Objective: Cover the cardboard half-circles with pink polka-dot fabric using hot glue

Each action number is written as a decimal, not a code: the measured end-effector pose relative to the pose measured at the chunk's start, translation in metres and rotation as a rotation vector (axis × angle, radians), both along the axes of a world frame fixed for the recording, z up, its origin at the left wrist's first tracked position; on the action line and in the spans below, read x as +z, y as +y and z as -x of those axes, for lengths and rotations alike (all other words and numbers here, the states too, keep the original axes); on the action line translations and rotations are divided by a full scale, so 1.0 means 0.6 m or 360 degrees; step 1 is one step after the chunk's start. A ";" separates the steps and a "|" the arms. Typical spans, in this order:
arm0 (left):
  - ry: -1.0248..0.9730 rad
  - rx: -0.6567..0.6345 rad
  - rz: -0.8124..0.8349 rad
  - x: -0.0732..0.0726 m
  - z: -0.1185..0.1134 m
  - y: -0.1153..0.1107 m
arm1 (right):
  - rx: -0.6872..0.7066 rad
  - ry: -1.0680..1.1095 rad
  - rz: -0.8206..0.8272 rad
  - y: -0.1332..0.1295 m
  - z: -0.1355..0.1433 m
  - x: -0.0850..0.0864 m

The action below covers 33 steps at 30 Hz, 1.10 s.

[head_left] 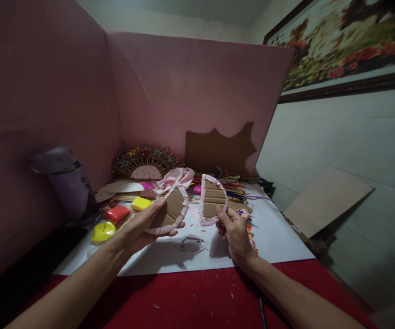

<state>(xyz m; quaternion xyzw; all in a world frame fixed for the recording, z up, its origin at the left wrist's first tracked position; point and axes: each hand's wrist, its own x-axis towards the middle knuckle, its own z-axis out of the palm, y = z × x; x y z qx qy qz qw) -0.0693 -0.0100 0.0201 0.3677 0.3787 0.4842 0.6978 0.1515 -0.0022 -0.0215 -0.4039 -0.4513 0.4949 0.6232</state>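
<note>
My left hand (146,226) grips a half-round cardboard piece (174,208) edged with pale pink cloth, thumb on its face and fingers behind it. A second half-round cardboard piece (214,198) with the same pink edging stands upright in my right hand (233,228), pinched at its lower right corner. The two pieces are held apart, side by side above the white sheet. Both show their bare cardboard faces. Crumpled pink cloth (177,179) lies just behind the left piece.
Yellow (103,232), red (117,213) and other coloured packets lie at the left, near a purple bottle (70,187). Behind stand a decorated fan shape (146,162) and a jagged cardboard sheet (218,151). A white sheet (276,237) covers part of the red table (190,301).
</note>
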 end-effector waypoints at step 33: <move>0.2245 0.0710 -0.1149 0.026 0.148 0.116 | 0.0121 -0.0165 -0.0014 -0.001 0.000 -0.007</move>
